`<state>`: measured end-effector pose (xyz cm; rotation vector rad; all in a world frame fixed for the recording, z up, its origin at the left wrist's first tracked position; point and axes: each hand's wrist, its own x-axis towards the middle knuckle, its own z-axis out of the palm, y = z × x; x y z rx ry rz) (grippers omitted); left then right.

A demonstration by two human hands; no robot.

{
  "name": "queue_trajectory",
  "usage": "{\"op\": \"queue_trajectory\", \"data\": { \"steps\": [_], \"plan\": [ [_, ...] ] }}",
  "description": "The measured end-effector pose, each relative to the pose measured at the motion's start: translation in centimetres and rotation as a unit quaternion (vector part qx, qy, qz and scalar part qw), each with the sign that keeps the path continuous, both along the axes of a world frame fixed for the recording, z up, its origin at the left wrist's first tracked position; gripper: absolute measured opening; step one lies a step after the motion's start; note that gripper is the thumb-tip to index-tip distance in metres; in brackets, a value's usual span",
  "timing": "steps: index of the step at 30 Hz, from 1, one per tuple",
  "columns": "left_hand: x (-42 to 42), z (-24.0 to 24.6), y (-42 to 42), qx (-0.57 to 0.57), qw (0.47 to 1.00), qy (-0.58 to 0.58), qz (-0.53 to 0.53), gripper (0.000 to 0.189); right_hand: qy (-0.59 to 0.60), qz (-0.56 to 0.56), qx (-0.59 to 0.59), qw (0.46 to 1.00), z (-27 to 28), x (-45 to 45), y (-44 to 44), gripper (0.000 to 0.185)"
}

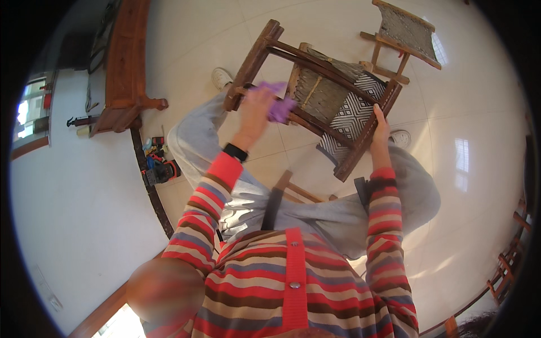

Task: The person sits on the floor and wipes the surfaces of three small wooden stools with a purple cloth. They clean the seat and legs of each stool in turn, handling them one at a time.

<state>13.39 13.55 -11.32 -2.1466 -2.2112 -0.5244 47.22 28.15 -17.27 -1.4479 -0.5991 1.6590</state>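
Note:
A dark brown wooden folding stool frame [310, 63] is held tilted in front of me, with black-and-white patterned fabric [347, 110] visible through its rails. My left hand [255, 110] presses a purple cloth [281, 110] against the frame near its left end; the cloth is blurred. My right hand [380, 126] grips the thick right-hand bar of the frame. Behind the frame stands another stool with a woven cord seat [323, 91], partly hidden by the rails.
A second cord-seated stool [408, 34] stands at the upper right. On the left are a reddish wooden cabinet [127, 55] and, on the floor by the wall, a black-and-orange power tool [162, 172] beside several small items. Wooden furniture [505, 266] shows at the lower right.

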Motion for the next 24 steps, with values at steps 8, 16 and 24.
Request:
{"op": "queue_trajectory", "data": {
  "steps": [8,16,24],
  "plan": [
    [1.1,-1.1,0.1,0.026,0.995,-0.016,0.095,0.052,0.027,-0.011,0.017,0.999,-1.1,-0.2,0.1,0.056],
    [16.4,0.3,1.7,-0.042,0.995,-0.09,-0.009,0.052,-0.003,-0.021,0.015,1.0,-1.5,-0.2,0.1,0.054],
    [18.1,-0.2,1.5,-0.04,0.99,-0.059,-0.123,0.047,0.003,0.002,0.006,1.0,-1.4,-0.1,0.1,0.063]
  ]
}}
